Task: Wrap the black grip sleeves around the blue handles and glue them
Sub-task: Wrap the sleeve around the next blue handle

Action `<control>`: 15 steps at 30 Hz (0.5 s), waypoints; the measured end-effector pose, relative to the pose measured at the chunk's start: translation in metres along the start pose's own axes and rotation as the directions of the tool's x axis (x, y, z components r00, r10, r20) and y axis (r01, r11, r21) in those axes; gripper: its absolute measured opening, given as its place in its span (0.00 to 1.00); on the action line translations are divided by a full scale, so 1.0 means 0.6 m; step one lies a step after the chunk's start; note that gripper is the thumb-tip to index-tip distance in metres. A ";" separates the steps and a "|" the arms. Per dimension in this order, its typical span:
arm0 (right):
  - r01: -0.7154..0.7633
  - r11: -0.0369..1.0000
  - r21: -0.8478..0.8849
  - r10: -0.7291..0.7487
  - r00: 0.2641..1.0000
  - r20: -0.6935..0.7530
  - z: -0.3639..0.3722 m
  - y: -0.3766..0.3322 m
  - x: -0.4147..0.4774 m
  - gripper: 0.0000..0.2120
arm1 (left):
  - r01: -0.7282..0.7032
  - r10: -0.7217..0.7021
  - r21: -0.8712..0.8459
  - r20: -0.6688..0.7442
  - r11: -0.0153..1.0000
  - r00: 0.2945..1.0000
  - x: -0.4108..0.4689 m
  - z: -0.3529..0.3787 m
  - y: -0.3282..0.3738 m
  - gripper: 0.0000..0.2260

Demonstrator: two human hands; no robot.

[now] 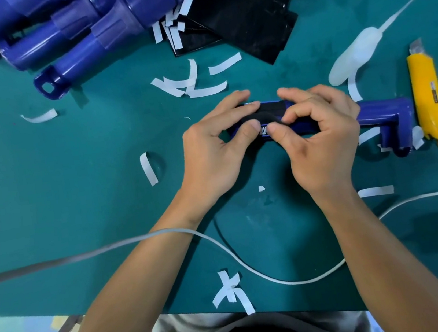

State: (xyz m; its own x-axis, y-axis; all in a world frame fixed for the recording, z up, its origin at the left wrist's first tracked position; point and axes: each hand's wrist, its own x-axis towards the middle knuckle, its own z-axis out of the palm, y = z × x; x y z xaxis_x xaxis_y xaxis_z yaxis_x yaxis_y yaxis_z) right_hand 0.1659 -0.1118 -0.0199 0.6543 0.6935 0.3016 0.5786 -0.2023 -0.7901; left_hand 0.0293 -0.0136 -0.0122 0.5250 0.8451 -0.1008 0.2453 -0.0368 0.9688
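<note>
Because both hands are covering its middle, only parts of the blue handle (384, 111) are showing: a short stretch between the thumbs and the elbow-shaped end sticking out toward the right of the frame. It is lying crosswise on the green table (72, 172) at the centre of the frame. The black sleeve (270, 110) is sitting around the handle between the hands, and how far it is reaching under the fingers is impossible to tell. Its near edge is curling up in a loose lip. The left hand (218, 149) is gripping the blue handle, fingers over the far side and thumb on the near side. The right hand (320, 137) is pinching the black sleeve with thumb and curled forefinger.

A heap of blue handles (98, 33) is lying at the upper left, cut off by the frame, beside a stack of black sheets (241, 13). White paper strips (195, 83) are littering the table. A white squeeze bottle (352, 58) and a yellow knife (429, 99) are lying at the right, and a white cable (254, 262) is crossing over the left forearm.
</note>
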 end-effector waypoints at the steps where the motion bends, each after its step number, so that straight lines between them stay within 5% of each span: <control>1: -0.003 1.000 0.003 0.003 1.000 -0.005 0.001 0.000 0.000 0.10 | 0.012 -0.012 -0.030 -0.003 0.999 1.000 0.000 0.001 0.000 0.13; 15: -0.060 0.998 0.003 0.060 0.998 -0.014 -0.001 -0.012 0.002 0.07 | 0.046 -0.068 -0.176 -0.123 0.983 0.990 -0.011 0.018 -0.002 0.11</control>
State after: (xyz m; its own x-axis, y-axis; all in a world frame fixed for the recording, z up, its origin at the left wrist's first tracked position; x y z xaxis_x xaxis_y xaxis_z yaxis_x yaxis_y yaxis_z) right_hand 0.1628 -0.1097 -0.0138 0.6949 0.6701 0.2609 0.5367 -0.2418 -0.8084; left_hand 0.0343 -0.0252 -0.0151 0.4026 0.9050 -0.1378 0.1218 0.0962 0.9879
